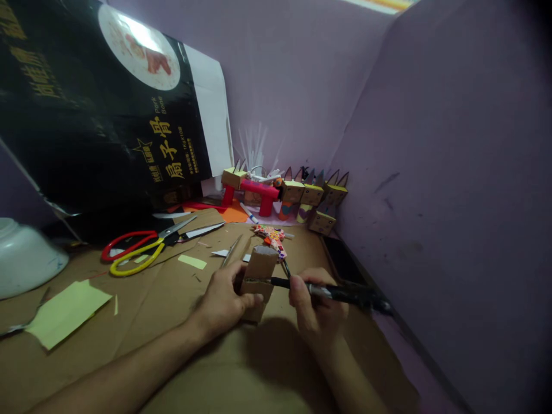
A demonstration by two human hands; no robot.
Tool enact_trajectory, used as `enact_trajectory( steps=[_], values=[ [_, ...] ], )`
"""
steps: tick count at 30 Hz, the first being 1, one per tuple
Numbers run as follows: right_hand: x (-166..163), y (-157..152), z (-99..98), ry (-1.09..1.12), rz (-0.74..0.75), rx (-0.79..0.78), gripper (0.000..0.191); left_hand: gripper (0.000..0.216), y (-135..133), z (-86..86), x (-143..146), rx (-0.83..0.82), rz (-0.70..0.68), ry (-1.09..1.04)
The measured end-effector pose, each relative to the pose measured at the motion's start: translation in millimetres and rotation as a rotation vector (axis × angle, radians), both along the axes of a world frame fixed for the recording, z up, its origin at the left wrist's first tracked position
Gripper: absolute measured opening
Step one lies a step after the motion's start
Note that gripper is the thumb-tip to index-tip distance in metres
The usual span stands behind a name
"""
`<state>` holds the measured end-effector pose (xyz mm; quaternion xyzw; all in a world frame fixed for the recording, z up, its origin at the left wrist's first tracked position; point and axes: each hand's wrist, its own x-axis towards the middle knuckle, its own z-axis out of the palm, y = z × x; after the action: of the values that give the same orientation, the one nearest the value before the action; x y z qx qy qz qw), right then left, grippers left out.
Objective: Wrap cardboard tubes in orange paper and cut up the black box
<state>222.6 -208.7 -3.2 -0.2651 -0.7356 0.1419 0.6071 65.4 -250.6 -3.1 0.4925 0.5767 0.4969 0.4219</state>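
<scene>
My left hand (224,302) grips a small folded cardboard piece (259,270) that stands on the brown cardboard work surface (164,322). My right hand (317,307) holds a black pen-like tool (340,294) level, its tip touching the cardboard piece at its right side. Just behind the piece lies a small figure covered in colourful patterned paper (271,237).
Red and yellow scissors (142,246) lie at the left, with a green paper sheet (64,310) and a white bowl (23,256) further left. A big black box (107,115) leans at the back. A pink glue gun (259,192) and several small cardboard boxes (321,221) line the purple wall (452,172).
</scene>
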Motion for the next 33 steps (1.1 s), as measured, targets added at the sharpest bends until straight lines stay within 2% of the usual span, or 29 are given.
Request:
enact_trajectory(
  steps=[3, 5, 12, 15, 17, 19, 23, 26, 30, 33],
  values=[
    [-5.6, -2.8, -2.7, -0.026, 0.109, -0.03, 0.007, 0.036, -0.2, -1.5, 0.1, 0.025, -0.011, 0.011],
    [-7.6, -2.4, -3.9, -0.058, 0.13, -0.037, 0.006, 0.035, -0.4, -1.5, 0.4, 0.034, -0.012, 0.02],
    [-1.3, 1.4, -1.0, -0.05, 0.009, 0.019, 0.011, 0.039, 1.7, -1.2, 0.4, -0.005, -0.012, -0.026],
    [6.2, 7.4, -0.1, -0.037, -0.094, 0.022, 0.013, 0.039, 1.9, -0.4, -0.3, -0.017, 0.002, -0.024],
    [10.0, 12.8, -1.2, -0.016, -0.174, -0.015, 0.016, 0.041, 1.2, -0.1, -0.5, -0.024, 0.014, -0.035],
    [10.6, 17.7, -4.1, 0.019, -0.189, -0.105, 0.016, 0.044, 0.3, -0.6, -0.9, -0.021, 0.004, -0.07],
    [6.8, 28.6, -13.3, 0.029, -0.04, -0.249, 0.01, 0.053, -1.5, -3.7, -2.3, 0.005, -0.084, -0.217],
    [9.4, 45.0, -19.0, -0.15, 0.016, -0.209, 0.018, 0.062, -3.0, -4.0, -3.9, -0.01, -0.109, -0.314],
    [18.8, 78.0, -18.9, -0.622, 0.043, -0.141, 0.042, 0.07, -6.5, -2.5, -6.6, -0.025, -0.105, -0.416],
    [21.0, 103.5, -16.6, -0.764, 0.061, -0.154, 0.049, 0.074, -9.2, -3.5, -8.4, -0.039, -0.1, -0.452]
  ],
)
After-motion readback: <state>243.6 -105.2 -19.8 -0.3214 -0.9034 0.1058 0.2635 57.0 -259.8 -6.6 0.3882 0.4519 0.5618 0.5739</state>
